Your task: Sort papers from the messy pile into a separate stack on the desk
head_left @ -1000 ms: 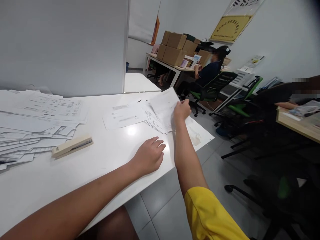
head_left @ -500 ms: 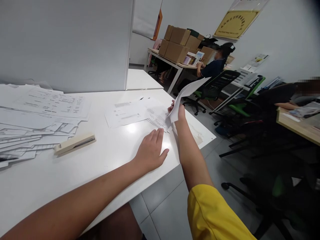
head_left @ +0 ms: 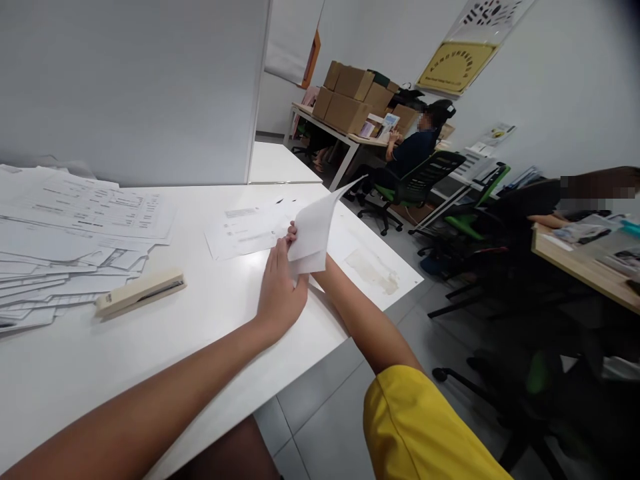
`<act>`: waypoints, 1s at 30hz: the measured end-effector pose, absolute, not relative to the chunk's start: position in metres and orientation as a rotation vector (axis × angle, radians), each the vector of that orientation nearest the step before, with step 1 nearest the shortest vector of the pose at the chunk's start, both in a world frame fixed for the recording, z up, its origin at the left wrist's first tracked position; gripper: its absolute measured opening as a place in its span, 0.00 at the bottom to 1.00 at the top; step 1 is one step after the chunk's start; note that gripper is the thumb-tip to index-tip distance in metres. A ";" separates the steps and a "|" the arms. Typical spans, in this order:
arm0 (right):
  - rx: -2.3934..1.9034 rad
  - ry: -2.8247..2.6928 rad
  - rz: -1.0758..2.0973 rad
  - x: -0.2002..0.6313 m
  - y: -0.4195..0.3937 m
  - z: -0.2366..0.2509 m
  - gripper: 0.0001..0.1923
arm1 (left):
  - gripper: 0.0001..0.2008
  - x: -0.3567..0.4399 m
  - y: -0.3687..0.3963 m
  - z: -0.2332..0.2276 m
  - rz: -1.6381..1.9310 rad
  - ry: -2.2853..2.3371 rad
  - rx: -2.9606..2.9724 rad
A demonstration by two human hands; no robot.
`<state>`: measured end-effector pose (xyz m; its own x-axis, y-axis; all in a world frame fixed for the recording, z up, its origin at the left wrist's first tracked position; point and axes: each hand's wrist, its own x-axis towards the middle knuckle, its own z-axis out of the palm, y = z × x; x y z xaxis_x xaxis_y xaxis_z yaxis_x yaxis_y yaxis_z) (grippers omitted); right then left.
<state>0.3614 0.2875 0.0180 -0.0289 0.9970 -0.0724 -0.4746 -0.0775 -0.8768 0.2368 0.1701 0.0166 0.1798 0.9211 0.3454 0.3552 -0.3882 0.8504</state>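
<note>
White paper sheets [head_left: 315,230] stand upright above the table, their far top corner curling to the right. My right hand [head_left: 291,232] grips them from behind; only its fingertips show past the left edge, and the rest is hidden by the paper. At the lower left corner, my left hand [head_left: 281,288] has its thumb and fingers closed around the sheets' edge. Beyond both hands, a printed sheet [head_left: 240,230] lies flat on the white table [head_left: 215,307]. To the left rests a cream stapler [head_left: 143,293].
A spread pile of printed papers [head_left: 90,220] covers the table's left side, below a grey partition [head_left: 130,87]. A brownish stain [head_left: 374,270] marks the table's right corner. Across the aisle are a seated person [head_left: 415,147], cardboard boxes [head_left: 350,93] and office chairs [head_left: 433,173].
My right hand has swung the sheets leftward, from the table's right edge to my left hand. My left hand has shifted slightly left and closed on their lower corner.
</note>
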 end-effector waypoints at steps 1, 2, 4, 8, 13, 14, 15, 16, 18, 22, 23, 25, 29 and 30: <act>-0.896 -0.798 1.486 0.360 0.288 0.019 0.11 | 0.34 0.236 0.172 0.017 1.198 1.179 1.819; -0.901 -0.792 1.502 0.358 0.287 0.019 0.11 | 0.32 0.235 0.173 0.017 1.220 1.146 1.810; -0.896 -0.768 1.536 0.357 0.286 0.022 0.09 | 0.28 0.234 0.174 0.016 1.275 1.089 1.797; -0.949 -0.716 1.460 0.359 0.288 0.033 0.08 | 0.22 0.234 0.173 0.016 1.264 1.050 1.719; -1.096 -0.812 1.028 0.388 0.305 0.042 0.11 | 0.22 0.234 0.171 0.020 1.151 1.111 1.628; -1.124 -0.839 0.972 0.395 0.309 0.042 0.13 | 0.21 0.234 0.171 0.020 1.148 1.119 1.636; -1.148 -0.862 0.938 0.401 0.312 0.042 0.14 | 0.21 0.234 0.171 0.020 1.153 1.118 1.655; -1.166 -0.879 0.921 0.408 0.315 0.041 0.16 | 0.21 0.234 0.171 0.019 1.163 1.109 1.684; -1.200 -0.900 0.896 0.417 0.320 0.040 0.20 | 0.20 0.235 0.171 0.018 1.182 1.092 1.740; -1.317 -1.023 0.736 0.427 0.322 0.040 0.27 | 0.19 0.235 0.170 0.020 1.134 1.115 1.767; -1.334 -1.048 0.697 0.428 0.322 0.040 0.28 | 0.19 0.235 0.169 0.022 1.127 1.123 1.757; -1.316 -1.042 0.672 0.427 0.322 0.040 0.28 | 0.19 0.235 0.168 0.024 1.135 1.122 1.734; -1.172 -0.943 0.725 0.420 0.319 0.038 0.21 | 0.19 0.236 0.166 0.026 1.166 1.079 1.711; -1.144 -0.955 0.730 0.418 0.317 0.037 0.19 | 0.19 0.236 0.166 0.026 1.171 1.072 1.711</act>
